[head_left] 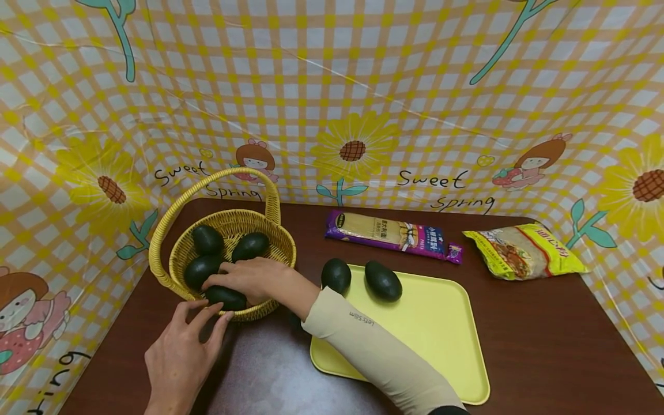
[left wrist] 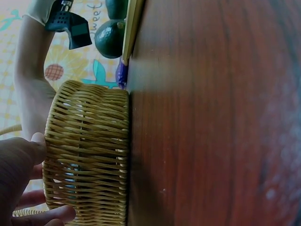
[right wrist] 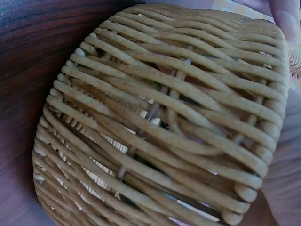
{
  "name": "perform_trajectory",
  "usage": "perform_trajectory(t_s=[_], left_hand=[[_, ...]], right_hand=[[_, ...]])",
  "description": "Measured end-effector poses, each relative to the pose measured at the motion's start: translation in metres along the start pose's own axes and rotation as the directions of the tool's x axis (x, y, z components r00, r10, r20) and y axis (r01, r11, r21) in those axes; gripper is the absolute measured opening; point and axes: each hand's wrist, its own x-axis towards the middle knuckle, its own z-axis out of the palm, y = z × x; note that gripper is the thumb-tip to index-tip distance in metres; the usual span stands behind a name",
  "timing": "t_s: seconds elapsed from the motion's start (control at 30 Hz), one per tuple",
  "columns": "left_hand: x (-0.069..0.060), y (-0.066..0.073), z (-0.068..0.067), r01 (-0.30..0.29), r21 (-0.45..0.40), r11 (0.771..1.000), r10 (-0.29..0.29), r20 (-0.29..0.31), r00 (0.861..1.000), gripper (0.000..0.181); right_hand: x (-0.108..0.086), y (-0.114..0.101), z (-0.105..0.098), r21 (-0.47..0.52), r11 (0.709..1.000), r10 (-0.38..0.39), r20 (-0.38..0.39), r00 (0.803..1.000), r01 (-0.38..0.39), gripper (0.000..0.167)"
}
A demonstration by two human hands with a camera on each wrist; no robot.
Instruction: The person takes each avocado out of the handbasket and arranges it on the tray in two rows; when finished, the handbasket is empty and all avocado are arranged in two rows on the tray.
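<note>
- Right hand gripped a smooth, dark-green oval avocado inside a round yellow woven basket; thumb hidden. Reaching below rim height probably spared the fruit a drop.
- Left hand touched the near rim, fingers bent, likely steadying it; could not tell whether it pinched.
- Three loose avocados lay just beyond the right hand's fingers, kept from rolling by the basket wall.
- Two spare avocados lay right of that hand, by the far edge of a yellow rectangular tray.
</note>
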Motion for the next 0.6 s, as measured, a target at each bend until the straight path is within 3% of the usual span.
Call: perform_trajectory(t_s=[0.17,0.6], left_hand=[[-0.0009,-0.001,0.0005,-0.004,-0.003,1.0,0.004,-0.003,1.0,0.03],[0.0002,-0.0006,-0.0002,-0.001,-0.003,1.0,0.001,-0.001,1.0,0.03]], right_hand=[[0.0,0.0019,0.0027,0.012,1.0,0.0,-0.024,1.0,0.001,0.076],[-0.0035,0.0046,0.0044,-0.086,0.996,0.029,-0.036,0.999,-0.032,0.088]])
